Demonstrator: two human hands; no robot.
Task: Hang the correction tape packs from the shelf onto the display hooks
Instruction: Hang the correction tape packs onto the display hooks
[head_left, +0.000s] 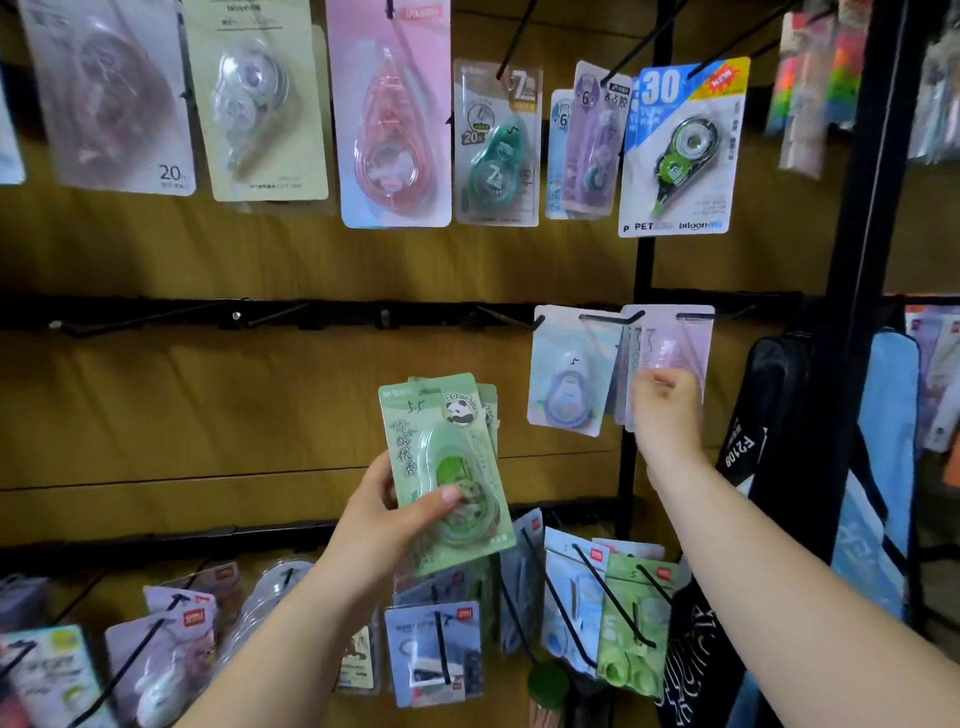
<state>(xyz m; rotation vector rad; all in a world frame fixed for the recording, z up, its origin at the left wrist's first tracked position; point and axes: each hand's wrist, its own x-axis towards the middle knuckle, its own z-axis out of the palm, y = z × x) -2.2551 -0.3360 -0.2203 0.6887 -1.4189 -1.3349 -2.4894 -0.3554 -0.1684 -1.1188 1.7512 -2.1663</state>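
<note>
While your left hand (395, 519) clamps a fanned stack of green panda packs (441, 452), thumb across the front blister, your right hand (667, 410) pinches the lower part of the pink pack (675, 343) hanging at the right end of the middle rail (156, 312). Careful: tug that card and it could slide off its hook (693, 316). Loosen the left thumb and the rear green packs may slip out.

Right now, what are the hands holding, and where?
Left hand grips green panda packs at their lower left; right hand holds the hanging pink pack near its bottom.
</note>
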